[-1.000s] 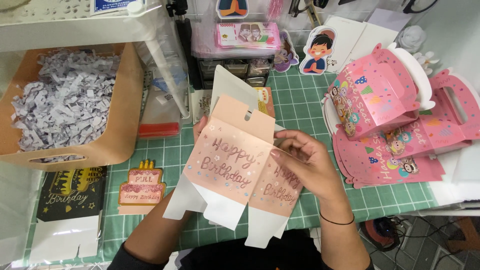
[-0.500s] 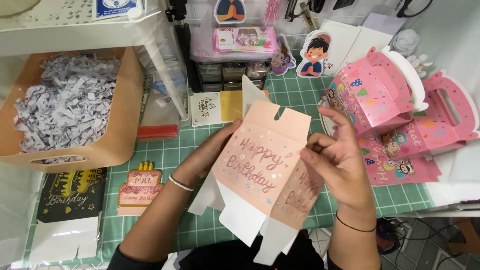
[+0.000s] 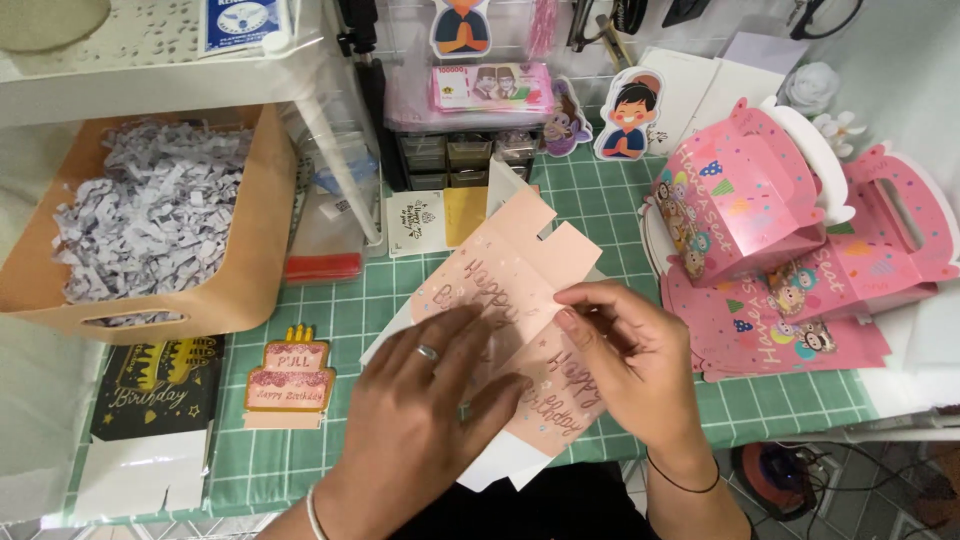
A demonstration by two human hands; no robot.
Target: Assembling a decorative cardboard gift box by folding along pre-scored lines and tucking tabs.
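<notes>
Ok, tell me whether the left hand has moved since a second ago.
Yes. The left hand has come from behind the pink box onto its front, measured against the cake card.

Box panel under left hand point(image 3: 425, 420): lettering on pink box point(image 3: 520, 300) partly covered by fingers.
Right hand point(image 3: 630, 365): wrist cut off by bottom edge.

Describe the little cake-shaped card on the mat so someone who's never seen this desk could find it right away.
Start at the green grid cutting mat and go to its left part, just below the tan box of shredded paper. The cake-shaped card lies flat there, beside the left hand and right of a black birthday card. It alone is cut like a pink tiered cake with yellow candles.
</notes>
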